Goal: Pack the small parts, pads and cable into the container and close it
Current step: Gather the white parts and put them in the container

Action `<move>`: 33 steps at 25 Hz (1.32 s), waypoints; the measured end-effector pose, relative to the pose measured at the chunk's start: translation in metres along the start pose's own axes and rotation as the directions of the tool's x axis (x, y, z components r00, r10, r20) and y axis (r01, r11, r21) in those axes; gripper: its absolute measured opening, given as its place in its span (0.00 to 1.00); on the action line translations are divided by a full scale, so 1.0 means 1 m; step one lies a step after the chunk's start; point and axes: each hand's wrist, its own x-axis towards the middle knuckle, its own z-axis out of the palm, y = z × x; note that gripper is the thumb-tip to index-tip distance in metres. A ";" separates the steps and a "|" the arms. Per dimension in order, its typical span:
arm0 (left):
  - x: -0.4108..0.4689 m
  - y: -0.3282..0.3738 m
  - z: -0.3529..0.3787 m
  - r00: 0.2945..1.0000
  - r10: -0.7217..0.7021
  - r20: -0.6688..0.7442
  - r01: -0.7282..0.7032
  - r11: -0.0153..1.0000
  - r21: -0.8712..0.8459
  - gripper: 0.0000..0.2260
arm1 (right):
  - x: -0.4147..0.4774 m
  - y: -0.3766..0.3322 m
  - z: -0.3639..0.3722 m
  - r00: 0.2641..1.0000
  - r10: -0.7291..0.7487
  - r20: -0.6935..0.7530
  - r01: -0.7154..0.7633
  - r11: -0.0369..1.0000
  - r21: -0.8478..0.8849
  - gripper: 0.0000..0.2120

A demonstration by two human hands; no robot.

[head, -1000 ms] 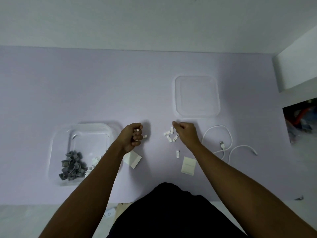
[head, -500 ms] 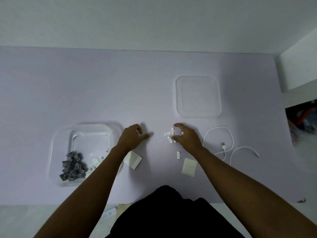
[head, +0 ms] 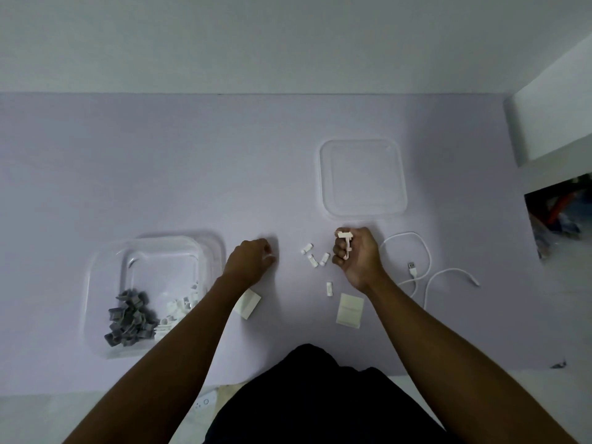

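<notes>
The clear container [head: 96, 283] stands at the left, holding a heap of grey parts [head: 129, 318] and some white parts [head: 179, 307]. Its clear lid [head: 363, 177] lies flat at the back right. My left hand [head: 250, 262] rests curled on the table just right of the container, its fingers hiding what they grip. My right hand [head: 355, 257] is raised in a fist around small white parts [head: 345, 243]. A few loose white parts [head: 312, 256] lie between my hands, and one more [head: 329, 288] sits nearer me. Two white pads [head: 246, 304] [head: 349, 310] lie close to my forearms. The white cable [head: 423, 254] curls to the right.
The lilac table [head: 160, 171] ends near my body at the front. A white block [head: 551, 123] rises at the right edge, with dark clutter [head: 557, 213] below it. A small white device [head: 203, 403] lies on the floor.
My right hand has gathered white parts from the pile and lifted them in a fist. My left hand went down onto a loose part beside it and curled shut there.
</notes>
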 end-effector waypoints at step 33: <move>0.038 0.051 0.007 0.891 0.408 0.199 -0.409 0.912 -0.036 0.14 | -0.015 0.004 -0.023 0.994 0.096 0.047 -0.096 0.995 -0.009 0.05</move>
